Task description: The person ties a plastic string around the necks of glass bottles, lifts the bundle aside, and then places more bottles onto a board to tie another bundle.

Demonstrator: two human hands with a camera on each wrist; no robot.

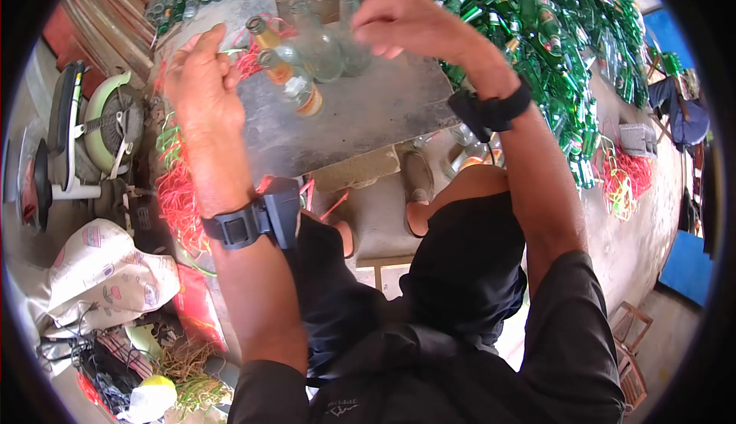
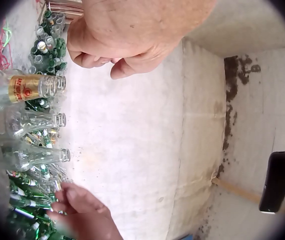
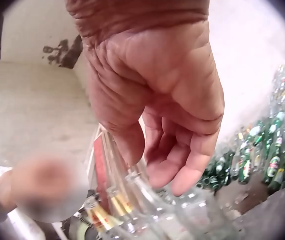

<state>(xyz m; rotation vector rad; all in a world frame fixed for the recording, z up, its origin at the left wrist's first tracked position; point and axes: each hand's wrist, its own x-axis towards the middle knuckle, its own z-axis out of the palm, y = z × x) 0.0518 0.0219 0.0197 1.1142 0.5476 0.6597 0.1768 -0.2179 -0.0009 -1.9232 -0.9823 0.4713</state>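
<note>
Several clear glass bottles stand grouped on a grey board [image 1: 360, 117]. Gold or orange labels mark the bottles on the left side [image 1: 295, 90] [image 2: 25, 89]; plain clear bottles [image 1: 320, 54] [image 2: 30, 154] stand to their right. My left hand [image 1: 205, 87] [image 2: 132, 32] is raised left of the group, fingers loosely bent, holding nothing. Beside the rightmost bottle's neck, my right hand [image 1: 422, 29] [image 3: 157, 95] hovers with relaxed, bent fingers and nothing in them. Whether it touches the glass is unclear in the head view; the right wrist view shows bottle necks below the fingertips.
A large heap of green bottles [image 1: 537, 64] lies beyond and right of the board, with more bottles at the back left. Red plastic strips [image 1: 180, 202] lie at the left. A wheeled machine [image 1: 107, 125] and a pale patterned cloth [image 1: 107, 274] are further left.
</note>
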